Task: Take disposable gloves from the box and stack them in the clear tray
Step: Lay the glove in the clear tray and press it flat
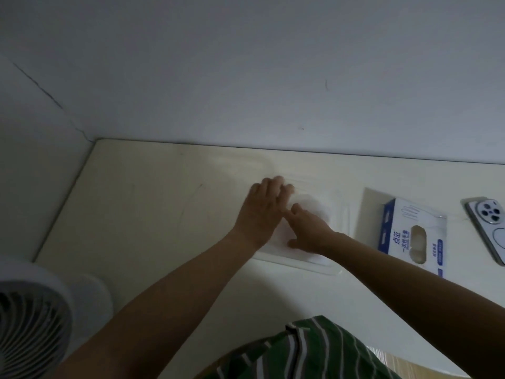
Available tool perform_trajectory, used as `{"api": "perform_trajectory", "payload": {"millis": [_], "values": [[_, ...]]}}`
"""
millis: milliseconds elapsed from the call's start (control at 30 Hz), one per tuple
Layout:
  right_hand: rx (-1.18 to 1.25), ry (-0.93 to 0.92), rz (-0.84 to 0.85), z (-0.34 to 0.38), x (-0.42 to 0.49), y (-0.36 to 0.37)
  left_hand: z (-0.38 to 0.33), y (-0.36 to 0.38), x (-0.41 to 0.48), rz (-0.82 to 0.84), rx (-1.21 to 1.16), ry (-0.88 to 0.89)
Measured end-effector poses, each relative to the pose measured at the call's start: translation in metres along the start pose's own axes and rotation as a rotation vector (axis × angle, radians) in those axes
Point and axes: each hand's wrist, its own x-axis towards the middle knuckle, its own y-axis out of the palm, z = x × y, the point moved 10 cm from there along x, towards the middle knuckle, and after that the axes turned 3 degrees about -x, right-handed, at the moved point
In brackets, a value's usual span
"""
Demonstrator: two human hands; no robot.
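A clear plastic tray (345, 214) lies on the pale table near its middle. Thin translucent gloves (314, 206) lie flat inside it, hard to tell apart. My left hand (262, 212) rests on the tray's left part with fingers stretched forward onto the gloves. Over the tray's near middle, my right hand (310, 231) lies flat on the gloves, fingers spread. The white and blue glove box (410, 232) lies to the right of the tray, its oval opening facing up with gloves showing inside.
A phone (489, 228) lies face down at the far right. A white fan (35, 321) stands at the near left table edge. The wall runs close behind the tray. A striped green shirt fills the bottom middle.
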Motion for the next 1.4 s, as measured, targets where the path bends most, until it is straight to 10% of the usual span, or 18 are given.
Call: {"api": "perform_trajectory", "payload": {"millis": [300, 900, 1033, 1400], "values": [[-0.057, 0.041, 0.089, -0.009, 0.001, 0.015, 0.023, 0.092, -0.037, 0.785, -0.292, -0.278], [-0.022, 0.105, 0.171, -0.013, 0.002, 0.026, 0.029, 0.116, -0.052, 0.982, -0.192, -0.383], [0.074, 0.057, 0.150, -0.010, -0.010, -0.001, 0.016, 0.096, -0.034, 0.947, -0.049, -0.344], [0.472, 0.194, -0.614, -0.137, -0.115, -0.109, -0.080, 0.008, 0.086, 0.313, -0.332, -0.180]]}}
